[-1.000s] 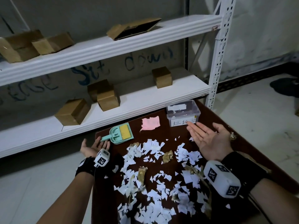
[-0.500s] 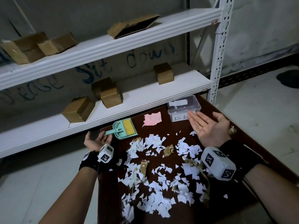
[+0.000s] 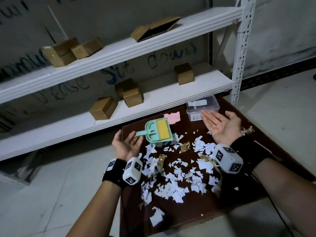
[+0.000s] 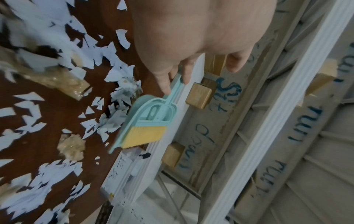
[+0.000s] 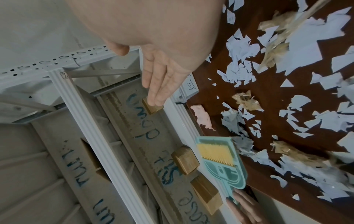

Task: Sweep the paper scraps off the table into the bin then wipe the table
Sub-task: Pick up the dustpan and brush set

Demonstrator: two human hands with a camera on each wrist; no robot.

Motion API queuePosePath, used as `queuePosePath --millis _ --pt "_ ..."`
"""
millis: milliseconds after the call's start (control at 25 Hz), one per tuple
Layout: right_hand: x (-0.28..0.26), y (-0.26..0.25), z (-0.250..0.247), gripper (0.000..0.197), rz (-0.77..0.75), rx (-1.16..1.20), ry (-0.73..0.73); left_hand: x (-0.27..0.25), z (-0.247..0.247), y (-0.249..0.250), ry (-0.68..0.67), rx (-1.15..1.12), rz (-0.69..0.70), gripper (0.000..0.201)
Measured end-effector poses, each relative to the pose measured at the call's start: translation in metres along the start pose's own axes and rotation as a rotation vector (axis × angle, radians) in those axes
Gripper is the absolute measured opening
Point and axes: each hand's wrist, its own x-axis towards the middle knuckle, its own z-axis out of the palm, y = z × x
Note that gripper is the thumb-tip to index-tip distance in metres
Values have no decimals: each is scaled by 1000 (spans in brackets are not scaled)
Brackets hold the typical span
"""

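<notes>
A dim room with a white two-tier shelf (image 3: 119, 48) against a scrawled wall; in front stands a dark brown bench (image 3: 196, 207) littered with white scraps (image 3: 172, 187), which lie mostly behind and between the two sets of fingers, toward the person.

The left hand (image 3: 125, 144) is palm up at the bench's left corner, its fingers (image 4: 162, 81) lightly curled round the handle of the teal dustpan (image 3: 158, 132), which looks raised off the bench; a yellow-bristled brush (image 3: 164, 130) sits nested in it. The right hand (image 3: 220, 124) is palm up, fingers straight and holding nothing, their tips just in front of the clear bin (image 3: 202, 107). A pink cloth (image 3: 172, 117) lies between the dustpan and the bin, beyond the left fingertips.

Risks, as I judge them: the grip on the thin handle looks loose, so the pan could tip and drop the brush. The scraps are light and some sit near the bench edge, so a brisk sweep could send them to the floor. The bin is small and probably light; a pan nudged against it might push it toward the far edge.

Counts: one dustpan, one brush, one bin, one cloth, about seven cardboard boxes (image 3: 103, 108) on the shelf, several crumpled brownish bits (image 3: 185, 146) among the scraps, and far too many scraps to count.
</notes>
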Motion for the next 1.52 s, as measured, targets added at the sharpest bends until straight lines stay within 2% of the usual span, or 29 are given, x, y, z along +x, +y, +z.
queuePosePath --millis 80,200,360,480,600,720,840,960,1200,1520 --pt "-5 3 -1 53 7 -52 -28 -19 -4 -6 -21 17 22 71" --pt "-14 8 -3 53 22 -108 -64 -47 -5 -14 -23 -23 69 66" --pt "-23 14 -10 48 14 -239 -95 -75 -9 -24 -26 32 -13 56" --pt "-32 28 -10 40 -36 -588 -169 -87 -12 -33 -27 115 -65 42" --pt "-39 45 -7 33 -122 -913 -234 -86 -8 -44 32 250 -35 30" --pt "-37 63 -8 24 -179 -1119 -282 -86 -2 -54 81 338 19 16" --pt "-34 76 -11 16 -206 -1229 -317 -92 1 -61 65 378 69 19" --pt "-33 77 -11 8 -308 -1414 -365 -94 5 -63 11 397 93 21" --pt "-36 73 -7 31 -513 -1850 -446 -88 24 -71 -109 427 114 18" --pt "-32 62 1 33 -585 -1814 -443 -90 40 -63 -304 518 240 18"
